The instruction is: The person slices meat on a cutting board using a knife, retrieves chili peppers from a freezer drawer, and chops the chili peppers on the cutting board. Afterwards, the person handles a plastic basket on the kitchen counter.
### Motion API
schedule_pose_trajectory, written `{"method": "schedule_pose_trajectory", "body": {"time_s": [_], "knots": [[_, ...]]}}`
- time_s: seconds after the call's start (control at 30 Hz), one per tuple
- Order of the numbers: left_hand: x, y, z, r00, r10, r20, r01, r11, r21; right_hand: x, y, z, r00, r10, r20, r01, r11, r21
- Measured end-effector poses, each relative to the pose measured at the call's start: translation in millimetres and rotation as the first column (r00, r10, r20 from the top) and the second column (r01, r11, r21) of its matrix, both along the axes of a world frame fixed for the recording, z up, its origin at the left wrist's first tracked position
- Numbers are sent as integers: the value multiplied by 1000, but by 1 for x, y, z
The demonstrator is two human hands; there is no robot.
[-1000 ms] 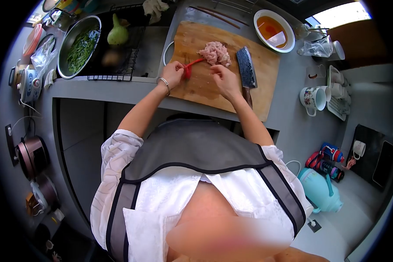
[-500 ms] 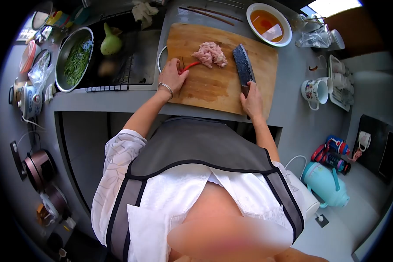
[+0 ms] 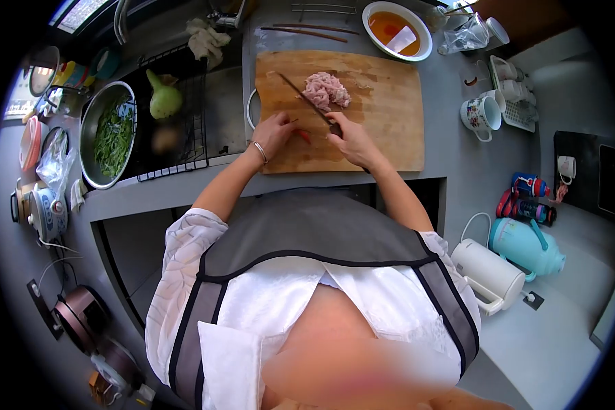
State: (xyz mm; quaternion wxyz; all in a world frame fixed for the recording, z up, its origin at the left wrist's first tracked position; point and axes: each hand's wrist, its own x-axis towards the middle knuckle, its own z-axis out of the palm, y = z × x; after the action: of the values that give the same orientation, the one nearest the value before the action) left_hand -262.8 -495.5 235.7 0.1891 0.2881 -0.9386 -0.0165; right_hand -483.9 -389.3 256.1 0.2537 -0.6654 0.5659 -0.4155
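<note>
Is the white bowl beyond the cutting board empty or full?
Not empty: the white bowl holds orange-brown liquid. How full, I cannot tell from above.

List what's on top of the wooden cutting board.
On the cutting board are pink meat in a pile and a red chili, partly hidden by the left hand. The right hand holds a knife over the board. The wood beneath the meat is covered.

On the bench [image 3: 439, 140], meat [image 3: 326, 90] is set toward the cutting board's [image 3: 383, 137] back edge; behind it, chopsticks [image 3: 311, 32] are laid left, a bowl [image 3: 425, 49] right.
</note>
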Motion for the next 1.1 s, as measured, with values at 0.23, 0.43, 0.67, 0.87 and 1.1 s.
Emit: {"method": "schedule_pose_trajectory", "body": {"time_s": [0.23,0.43,0.67,0.87,1.1], "knots": [[-2,-10,-3,971,-234,45,236,970,-59,15,-16,-15,996,-15,84,1,988,155],[-40,-56,16,900,-376,221,402,911,-87,4,-17,-29,934,-308,182,295,951,96],[-68,-70,58,858,-511,47,505,825,-253,-45,-5,-40,763,-356,540,187,921,342],[-15,-74,56,905,-375,201,406,904,-138,-33,-3,-40,766,-352,538,211,928,306],[2,-59,38,974,-64,-215,7,967,-255,-32,0,-46,774,-314,550,165,939,303]]}}
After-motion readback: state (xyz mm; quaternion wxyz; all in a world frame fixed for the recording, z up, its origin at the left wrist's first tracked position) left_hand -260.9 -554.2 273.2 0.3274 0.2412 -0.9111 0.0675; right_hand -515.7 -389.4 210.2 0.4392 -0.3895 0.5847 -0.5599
